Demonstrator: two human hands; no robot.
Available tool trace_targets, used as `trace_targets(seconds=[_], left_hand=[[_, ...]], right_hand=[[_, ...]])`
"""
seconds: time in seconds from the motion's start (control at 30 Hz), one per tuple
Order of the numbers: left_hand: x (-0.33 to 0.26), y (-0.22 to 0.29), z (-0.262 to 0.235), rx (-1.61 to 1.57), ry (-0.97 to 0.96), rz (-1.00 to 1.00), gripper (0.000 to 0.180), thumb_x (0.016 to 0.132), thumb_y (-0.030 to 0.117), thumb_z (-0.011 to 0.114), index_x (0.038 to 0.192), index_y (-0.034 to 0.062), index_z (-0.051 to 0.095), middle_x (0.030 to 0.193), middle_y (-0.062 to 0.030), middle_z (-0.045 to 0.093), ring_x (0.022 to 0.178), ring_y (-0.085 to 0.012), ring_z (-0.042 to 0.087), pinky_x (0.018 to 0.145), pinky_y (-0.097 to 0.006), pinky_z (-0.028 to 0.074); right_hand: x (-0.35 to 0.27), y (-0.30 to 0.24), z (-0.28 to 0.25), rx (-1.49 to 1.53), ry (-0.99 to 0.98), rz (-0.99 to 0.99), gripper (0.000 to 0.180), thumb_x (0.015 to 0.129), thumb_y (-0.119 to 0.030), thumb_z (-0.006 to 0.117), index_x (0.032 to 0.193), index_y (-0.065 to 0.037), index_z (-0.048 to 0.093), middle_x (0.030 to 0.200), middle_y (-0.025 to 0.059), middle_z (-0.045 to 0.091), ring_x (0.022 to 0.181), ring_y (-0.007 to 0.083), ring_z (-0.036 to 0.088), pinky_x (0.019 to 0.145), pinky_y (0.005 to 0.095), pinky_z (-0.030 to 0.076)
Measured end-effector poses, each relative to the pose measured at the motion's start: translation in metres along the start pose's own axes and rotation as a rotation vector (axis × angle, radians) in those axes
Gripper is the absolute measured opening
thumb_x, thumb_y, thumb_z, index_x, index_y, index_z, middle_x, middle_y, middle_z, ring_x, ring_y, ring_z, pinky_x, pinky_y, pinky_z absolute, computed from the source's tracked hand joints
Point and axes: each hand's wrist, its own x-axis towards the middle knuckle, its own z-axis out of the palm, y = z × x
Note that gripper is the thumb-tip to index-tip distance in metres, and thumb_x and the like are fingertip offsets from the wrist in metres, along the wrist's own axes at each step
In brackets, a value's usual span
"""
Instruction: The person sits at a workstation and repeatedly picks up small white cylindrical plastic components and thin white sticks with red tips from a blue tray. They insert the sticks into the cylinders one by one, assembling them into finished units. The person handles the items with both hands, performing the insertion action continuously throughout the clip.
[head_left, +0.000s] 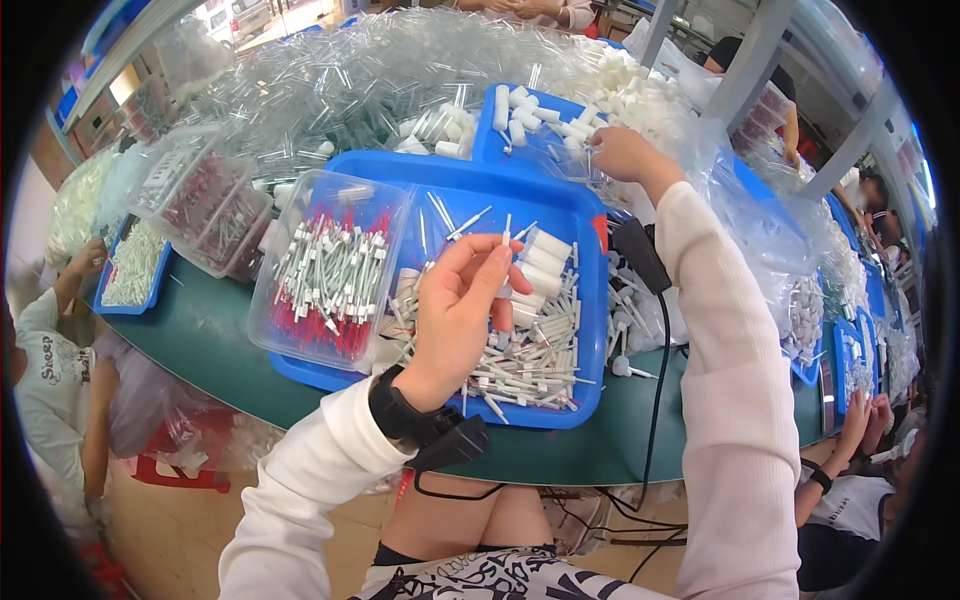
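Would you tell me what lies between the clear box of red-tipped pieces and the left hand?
In the head view, only a bare strip of the big blue tray and some loose white stems separate the clear box from the left hand.

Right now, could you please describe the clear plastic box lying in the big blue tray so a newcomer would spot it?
Find the large blue plastic tray on the green table. At its left end lies the clear plastic box, beside the left hand. It alone holds packed white-and-red pieces.

A long worktable (pixel 230 345) with a dark green top is seen running across the room, its front edge curved by the lens. Grey metal frame posts (pixel 755 55) are set up at the far right. A wooden floor (pixel 180 530) is shown beneath. The far end is lit by bright daylight.
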Motion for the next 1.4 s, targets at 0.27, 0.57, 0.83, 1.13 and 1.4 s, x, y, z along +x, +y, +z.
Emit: trace_targets(seconds=[0.27, 0.57, 0.83, 1.13, 1.4], left_hand=[[-0.001, 0.001, 0.006, -0.016, -0.01, -0.012, 0.025, 0.091, 0.013, 0.047, 0.113, 0.0026, 0.054, 0.071, -0.0001, 0.05, 0.053, -0.0001, 0.031, 0.045, -0.014, 0.025], [-0.003, 0.001, -0.001, -0.004, -0.022, -0.023, 0.025, 0.092, 0.012, 0.045, 0.113, 0.0016, 0.053, 0.074, -0.0016, 0.052, 0.053, -0.0006, 0.032, 0.047, -0.015, 0.027], [0.0, -0.004, -0.001, 0.001, -0.057, 0.023, 0.025, 0.091, 0.012, 0.045, 0.112, 0.0008, 0.054, 0.076, -0.0005, 0.053, 0.056, -0.0017, 0.036, 0.05, -0.017, 0.03], [-0.001, -0.005, 0.0, 0.008, -0.02, 0.045, 0.023, 0.09, 0.011, 0.047, 0.109, 0.0023, 0.056, 0.075, 0.0018, 0.054, 0.055, 0.0002, 0.034, 0.049, -0.016, 0.028], [0.003, -0.002, -0.005, -0.109, 0.25, 0.288, 0.021, 0.092, 0.014, 0.045, 0.107, 0.0012, 0.053, 0.076, -0.0007, 0.054, 0.053, -0.0009, 0.036, 0.046, -0.016, 0.029]], right_hand=[[0.076, 0.016, 0.03, 0.12, 0.174, 0.03, 0.043, 0.075, -0.02, 0.05, 0.115, -0.006, 0.055, 0.114, 0.0167, 0.057, 0.106, 0.0323, 0.055, 0.092, 0.0386, 0.04], [0.048, -0.014, 0.016, -0.059, 0.247, 0.196, 0.046, 0.081, -0.038, 0.053, 0.113, -0.005, 0.052, 0.106, 0.016, 0.061, 0.099, 0.0303, 0.058, 0.086, 0.0404, 0.043], [0.013, -0.003, -0.016, 0.208, 0.483, 0.075, 0.052, 0.08, -0.053, 0.052, 0.098, -0.004, 0.055, 0.095, 0.0171, 0.063, 0.091, 0.0301, 0.06, 0.077, 0.0406, 0.044], [-0.03, -0.022, -0.01, 0.114, 0.136, -0.081, 0.052, 0.08, -0.054, 0.051, 0.089, -0.004, 0.064, 0.086, 0.0158, 0.065, 0.08, 0.0305, 0.062, 0.071, 0.039, 0.047], [-0.028, -0.043, 0.016, -0.283, 0.219, -0.012, 0.046, 0.08, -0.047, 0.051, 0.097, -0.006, 0.064, 0.108, 0.0155, 0.058, 0.103, 0.0323, 0.054, 0.084, 0.0423, 0.044]])
